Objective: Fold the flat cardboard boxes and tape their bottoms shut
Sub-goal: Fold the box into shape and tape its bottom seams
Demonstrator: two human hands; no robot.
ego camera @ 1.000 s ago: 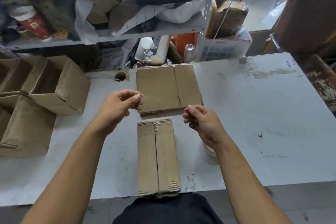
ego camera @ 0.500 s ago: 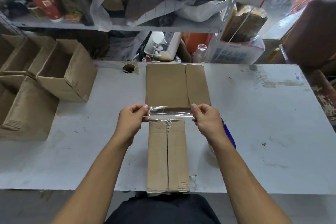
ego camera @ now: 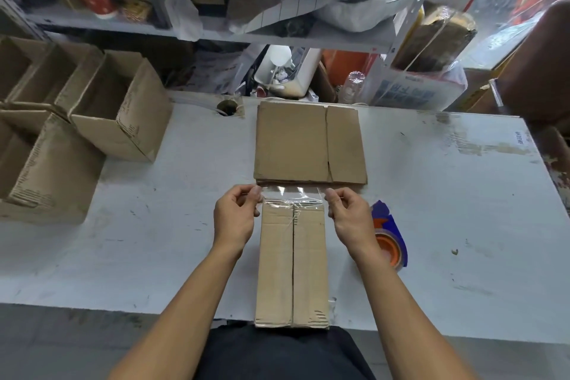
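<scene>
A folded cardboard box [ego camera: 292, 268] stands bottom-up at the table's near edge, its two flaps meeting along a centre seam. Clear tape lies over its near end. A strip of clear tape [ego camera: 291, 193] is stretched across the box's far end. My left hand [ego camera: 236, 214] pinches the strip's left end and my right hand [ego camera: 350, 216] pinches its right end. A stack of flat cardboard boxes [ego camera: 310, 143] lies just beyond the strip. A tape dispenser [ego camera: 390, 237] with an orange roll and blue body sits right of the box, partly behind my right wrist.
Several assembled open boxes [ego camera: 120, 108] stand at the table's left side. The grey table [ego camera: 447, 200] has a cable hole [ego camera: 227, 108] near its far edge. A cluttered shelf [ego camera: 277, 37] runs behind it. A brown chair [ego camera: 536, 65] is at the far right.
One second ago my hands hovered apart above the box with no strip visible. Now they have come down to its far end and hold a tape strip taut between them.
</scene>
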